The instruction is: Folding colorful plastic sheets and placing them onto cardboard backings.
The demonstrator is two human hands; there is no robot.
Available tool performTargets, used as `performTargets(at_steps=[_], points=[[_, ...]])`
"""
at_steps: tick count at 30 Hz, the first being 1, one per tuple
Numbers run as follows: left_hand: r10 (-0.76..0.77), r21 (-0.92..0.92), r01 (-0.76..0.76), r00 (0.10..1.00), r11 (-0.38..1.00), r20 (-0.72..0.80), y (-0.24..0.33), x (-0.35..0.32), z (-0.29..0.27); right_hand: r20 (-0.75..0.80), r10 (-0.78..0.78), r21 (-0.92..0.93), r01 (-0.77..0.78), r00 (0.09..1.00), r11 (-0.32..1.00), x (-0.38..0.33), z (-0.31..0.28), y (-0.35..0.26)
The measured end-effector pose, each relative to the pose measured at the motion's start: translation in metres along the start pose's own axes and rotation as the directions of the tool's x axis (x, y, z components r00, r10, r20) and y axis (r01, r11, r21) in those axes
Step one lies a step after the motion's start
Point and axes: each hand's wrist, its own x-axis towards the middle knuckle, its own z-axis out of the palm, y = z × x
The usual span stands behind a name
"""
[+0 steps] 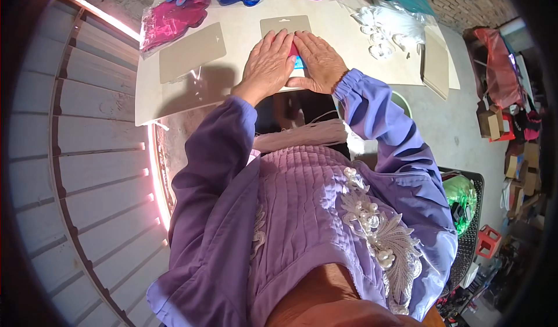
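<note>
Grey cardboard backing card (286,24) with pink-and-blue item (296,58) lying mid-table (174,103), pressed flat under left hand (268,65) and right hand (319,63), palms spread, gripping nothing. Second grey card (192,51) bare alongside; bagged coloured pieces (170,20) apparently awaiting mounting.

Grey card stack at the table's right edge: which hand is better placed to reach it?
Right. The right hand lies nearer the grey card stack; the left hand would have to cross over it. Both press flat on the red and blue item.
</note>
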Motion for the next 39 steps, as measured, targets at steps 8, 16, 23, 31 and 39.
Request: performTargets(at_steps=[8,16,23,31,39], points=[[-0.042,-0.092,0.043,0.999,0.995,0.004,0.056,-0.046,-0.012,-0.083,0.031,0.209,-0.013,0.996,0.978,-0.061,-0.027,-0.015],[-0.038,-0.019,0.038,0.999,0.999,0.008,0.072,-0.05,0.003,-0.098,-0.049,-0.005,0.049,0.994,0.999,-0.092,-0.036,-0.033],[-0.03,-0.038,0.028,0.999,0.999,-0.033,0.064,-0.043,0.036,-0.065,0.016,0.001,-0.016,0.998,1.0,-0.101,0.006,-0.018],[0.123,-0.114,-0.156,0.959,0.981,-0.254,0.083,-0.015,0.028,-0.108,0.013,0.15,0.004,0.994,0.989,-0.105,-0.028,0.014],[-0.063,0.0,0.064,0.99,0.998,-0.128,0.151,-0.015,-0.01,-0.199,-0.081,0.308,0.141,0.977,0.941,-0.127,-0.073,0.041]])
